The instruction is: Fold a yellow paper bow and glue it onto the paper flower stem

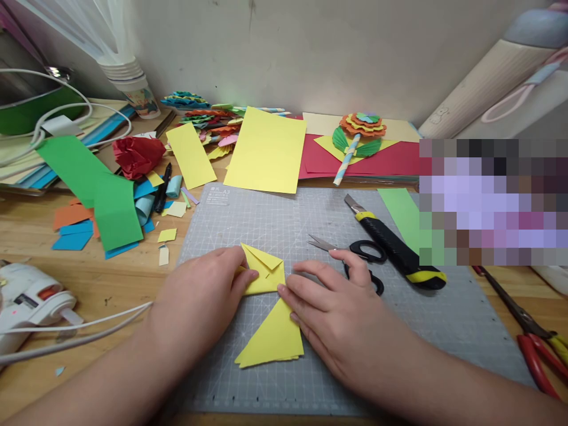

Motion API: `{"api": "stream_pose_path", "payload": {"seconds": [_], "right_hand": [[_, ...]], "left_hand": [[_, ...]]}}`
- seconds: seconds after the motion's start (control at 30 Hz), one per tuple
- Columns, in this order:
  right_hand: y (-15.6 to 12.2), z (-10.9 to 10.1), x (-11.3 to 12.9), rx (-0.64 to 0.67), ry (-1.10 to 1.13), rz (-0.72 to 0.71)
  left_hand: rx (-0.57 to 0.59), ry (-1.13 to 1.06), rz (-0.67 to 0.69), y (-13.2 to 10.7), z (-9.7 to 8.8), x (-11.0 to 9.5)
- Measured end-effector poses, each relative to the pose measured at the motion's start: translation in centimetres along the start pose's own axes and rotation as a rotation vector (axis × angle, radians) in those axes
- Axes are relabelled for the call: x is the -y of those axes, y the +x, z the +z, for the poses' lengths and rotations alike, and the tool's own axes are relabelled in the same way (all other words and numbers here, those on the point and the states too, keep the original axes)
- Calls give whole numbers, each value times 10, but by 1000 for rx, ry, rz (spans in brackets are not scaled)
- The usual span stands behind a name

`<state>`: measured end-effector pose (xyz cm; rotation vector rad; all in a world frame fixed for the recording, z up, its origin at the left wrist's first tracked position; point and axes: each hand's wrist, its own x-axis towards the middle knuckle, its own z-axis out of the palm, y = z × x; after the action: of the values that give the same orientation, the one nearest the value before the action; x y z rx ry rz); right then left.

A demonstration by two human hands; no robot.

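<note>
While left grip (208, 285) pinches, paper (274, 279) extending right

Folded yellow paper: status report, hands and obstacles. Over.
Left hand holding folded yellow paper at its left side. Right hand open at its lower right corner. Black-handled scissors partly behind right hand, possibly in the way.

Even, moderate light casts soft shadows by the left hand (208, 287) and right hand (339, 302), while pixelation (488, 204) hides a patch beyond the right and edge distortion slants paper cups (141, 97) beyond the left.
</note>
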<state>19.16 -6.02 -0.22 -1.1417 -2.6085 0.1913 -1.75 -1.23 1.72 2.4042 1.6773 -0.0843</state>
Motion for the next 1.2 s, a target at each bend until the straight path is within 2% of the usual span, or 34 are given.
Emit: {"api": "stream_pose_path", "payload": {"seconds": [0.1, 0.2, 0.27, 0.33, 0.53, 0.77, 0.97, 1.13, 1.2], "right_hand": [[1, 0, 0, 12, 10, 3], [2, 1, 0, 35, 15, -2], [3, 1, 0, 41, 13, -7], [3, 1, -1, 45, 6, -12], [5, -1, -2, 73, -17, -36], [4, 1, -2, 55, -16, -45], [3, 2, -2, 43, -31, -40], [1, 1, -2, 41, -43, -37], [0, 1, -2, 38, -49, -38]], "left_hand": [[-88, 5, 91, 0, 1, 1], [-203, 35, 335, 0, -1, 0], [-176, 39, 495, -2, -3, -2], [-126, 39, 566, -6, -4, -4], [-146, 104, 591, -21, 0, -10], [-216, 121, 543, -27, 11, -14], [-279, 193, 552, -35, 21, -8], [-265, 210, 539, -44, 20, -4], [-293, 221, 542, -47, 17, -3]]}}
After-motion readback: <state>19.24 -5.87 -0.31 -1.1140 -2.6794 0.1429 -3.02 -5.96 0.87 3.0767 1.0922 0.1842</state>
